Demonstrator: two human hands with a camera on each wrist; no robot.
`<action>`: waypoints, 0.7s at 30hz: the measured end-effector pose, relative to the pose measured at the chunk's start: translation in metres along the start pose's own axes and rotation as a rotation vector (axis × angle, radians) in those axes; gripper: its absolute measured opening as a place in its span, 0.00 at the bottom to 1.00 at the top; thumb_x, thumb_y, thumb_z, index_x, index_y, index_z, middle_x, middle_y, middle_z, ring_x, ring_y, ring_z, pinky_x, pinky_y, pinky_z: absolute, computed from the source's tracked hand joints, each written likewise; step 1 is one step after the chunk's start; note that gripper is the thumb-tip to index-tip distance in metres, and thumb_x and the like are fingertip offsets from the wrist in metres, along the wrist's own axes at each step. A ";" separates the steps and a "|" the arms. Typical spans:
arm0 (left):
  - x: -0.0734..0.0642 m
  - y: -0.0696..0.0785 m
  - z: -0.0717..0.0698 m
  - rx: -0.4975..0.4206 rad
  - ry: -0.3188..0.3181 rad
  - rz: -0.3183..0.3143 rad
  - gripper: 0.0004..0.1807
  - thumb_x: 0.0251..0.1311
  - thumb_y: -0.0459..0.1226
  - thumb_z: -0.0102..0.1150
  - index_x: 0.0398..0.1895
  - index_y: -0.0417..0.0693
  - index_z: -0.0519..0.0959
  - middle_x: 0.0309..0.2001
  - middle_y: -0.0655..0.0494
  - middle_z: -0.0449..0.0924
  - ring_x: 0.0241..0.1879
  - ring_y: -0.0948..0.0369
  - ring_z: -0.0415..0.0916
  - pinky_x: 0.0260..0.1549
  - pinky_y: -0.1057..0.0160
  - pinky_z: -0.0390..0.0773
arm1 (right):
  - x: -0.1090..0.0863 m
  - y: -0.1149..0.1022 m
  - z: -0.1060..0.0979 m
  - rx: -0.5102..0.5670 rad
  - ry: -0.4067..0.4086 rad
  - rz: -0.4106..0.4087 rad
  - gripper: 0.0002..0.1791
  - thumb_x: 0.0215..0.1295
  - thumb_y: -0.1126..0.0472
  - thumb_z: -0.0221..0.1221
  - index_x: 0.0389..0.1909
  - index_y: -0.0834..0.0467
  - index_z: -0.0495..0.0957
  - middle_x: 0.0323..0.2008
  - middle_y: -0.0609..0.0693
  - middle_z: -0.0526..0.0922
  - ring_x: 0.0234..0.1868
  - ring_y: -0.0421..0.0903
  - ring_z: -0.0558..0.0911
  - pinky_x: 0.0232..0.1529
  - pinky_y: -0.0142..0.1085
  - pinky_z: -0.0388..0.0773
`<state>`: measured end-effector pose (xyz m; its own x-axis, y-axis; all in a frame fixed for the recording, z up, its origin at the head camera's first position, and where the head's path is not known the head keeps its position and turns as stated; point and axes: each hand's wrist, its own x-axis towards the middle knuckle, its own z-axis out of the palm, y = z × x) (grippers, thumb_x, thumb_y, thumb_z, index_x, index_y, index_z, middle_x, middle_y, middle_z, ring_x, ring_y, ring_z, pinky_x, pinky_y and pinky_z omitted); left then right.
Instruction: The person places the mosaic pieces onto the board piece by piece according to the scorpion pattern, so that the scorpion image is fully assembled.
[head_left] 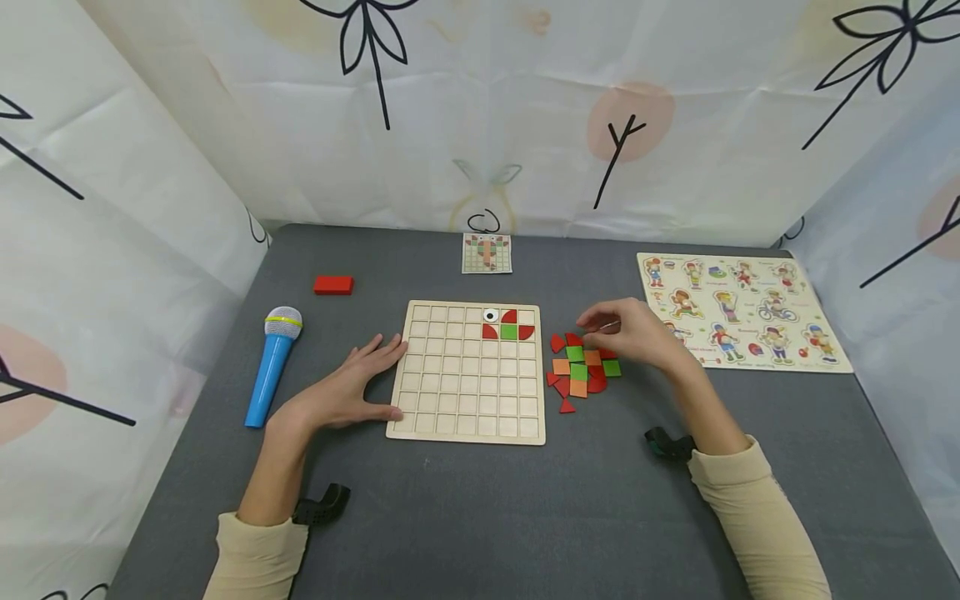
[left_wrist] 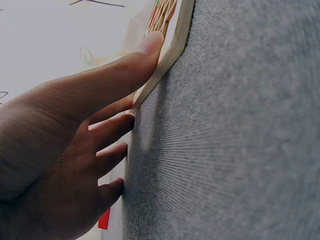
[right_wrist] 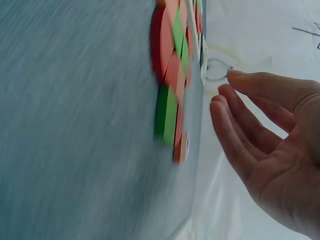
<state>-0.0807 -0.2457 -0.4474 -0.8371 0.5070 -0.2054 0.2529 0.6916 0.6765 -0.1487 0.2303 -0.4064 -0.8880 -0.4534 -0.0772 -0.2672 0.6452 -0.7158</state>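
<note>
A light wooden grid board point(head_left: 465, 375) lies flat in front of me. In its upper right cells sit a white tile with a black dot point(head_left: 491, 315), a green square point(head_left: 508, 332) and several red rounded pieces point(head_left: 526, 332). My left hand point(head_left: 341, 387) rests at the board's left edge, thumb on the lower left corner and fingers spread along the side. Above a pile of red, green and orange pieces point(head_left: 578, 372), my right hand point(head_left: 630, 333) hovers with bent fingers. In the right wrist view nothing shows between those fingers, and a green block point(right_wrist: 167, 114) lies below them.
A small patterned card point(head_left: 487, 253) stands behind the board. On the left are a red block point(head_left: 333, 285) and a blue toy microphone point(head_left: 273, 367). A picture board with cartoon children point(head_left: 742, 312) lies at the right, partly behind the right hand. Printed cloth walls surround the grey table.
</note>
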 end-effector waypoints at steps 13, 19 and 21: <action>0.002 -0.017 0.006 0.004 0.034 0.048 0.62 0.55 0.61 0.80 0.89 0.60 0.56 0.89 0.48 0.52 0.90 0.38 0.39 0.82 0.23 0.41 | -0.016 0.025 -0.015 -0.148 0.008 -0.023 0.14 0.67 0.74 0.69 0.53 0.68 0.88 0.50 0.66 0.91 0.51 0.62 0.90 0.53 0.57 0.89; 0.001 -0.004 0.001 0.000 -0.001 0.008 0.62 0.56 0.54 0.82 0.88 0.50 0.56 0.89 0.43 0.51 0.89 0.35 0.37 0.82 0.23 0.39 | -0.015 0.030 -0.017 -0.163 -0.008 -0.024 0.14 0.67 0.73 0.70 0.52 0.66 0.88 0.46 0.62 0.91 0.45 0.55 0.89 0.47 0.46 0.89; 0.001 0.003 -0.001 0.014 -0.017 -0.025 0.62 0.56 0.52 0.83 0.88 0.48 0.55 0.89 0.42 0.50 0.89 0.34 0.36 0.83 0.23 0.38 | -0.015 0.031 -0.018 -0.163 -0.013 -0.027 0.14 0.67 0.73 0.70 0.53 0.66 0.88 0.45 0.61 0.90 0.44 0.53 0.88 0.46 0.43 0.88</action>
<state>-0.0809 -0.2438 -0.4446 -0.8348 0.4980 -0.2347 0.2384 0.7113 0.6612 -0.1508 0.2680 -0.4151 -0.8750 -0.4791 -0.0696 -0.3488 0.7235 -0.5957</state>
